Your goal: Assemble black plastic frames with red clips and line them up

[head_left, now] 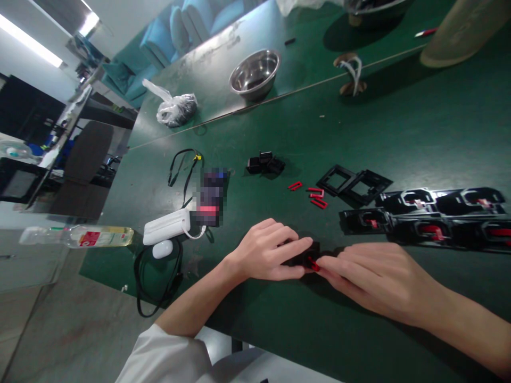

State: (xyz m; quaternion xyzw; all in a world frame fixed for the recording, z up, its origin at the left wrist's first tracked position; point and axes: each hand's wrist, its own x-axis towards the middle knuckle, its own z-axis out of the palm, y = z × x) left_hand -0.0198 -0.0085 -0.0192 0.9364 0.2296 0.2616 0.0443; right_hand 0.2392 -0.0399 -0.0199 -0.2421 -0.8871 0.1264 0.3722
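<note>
My left hand (273,250) is closed around a small black plastic part (297,259) just above the green table. Pinched in the fingertips of my right hand (371,274) is a small red clip (314,264), which touches the right side of that black part. Fingers cover much of both pieces. Beyond my hands lie several loose red clips (318,203) and two square black frames (361,187). A little group of black blocks (265,163) sits farther up the table.
Glossy black housings with red inserts (427,229) line the right side. At left are a phone (211,199), a white power bank (165,227), a cable (139,284) and a bottle (99,236). A steel bowl (255,74) and a plastic bag (178,110) stand farther back.
</note>
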